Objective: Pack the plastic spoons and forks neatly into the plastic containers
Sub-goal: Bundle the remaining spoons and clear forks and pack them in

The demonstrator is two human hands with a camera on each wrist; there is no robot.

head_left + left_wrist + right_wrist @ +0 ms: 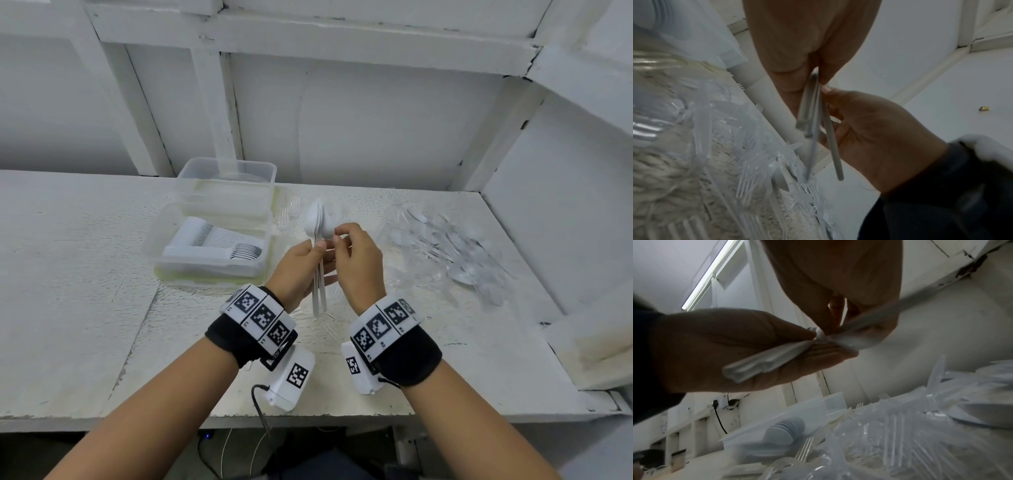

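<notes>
A bundle of white plastic spoons (pixel 319 226) stands upright over the middle of the table, bowls up. My left hand (pixel 320 253) grips the handles (pixel 813 120), with the fingers curled round them. My right hand (pixel 339 236) pinches the bundle just below the bowls (pixel 824 335). To the left lies a clear plastic container (pixel 161 260) with rows of white spoons (pixel 219 240) stacked inside. Another clear container (pixel 227 164) sits behind it. Loose clear forks and spoons (pixel 455 250) are heaped to the right of my hands.
A few clear forks (pixel 291 212) lie between the containers and my hands, and more lie under my wrists. A white wall with beams (pixel 212 113) closes the back, and a ledge (pixel 596 346) the right side. The table's front edge (pixel 342 416) is near my forearms.
</notes>
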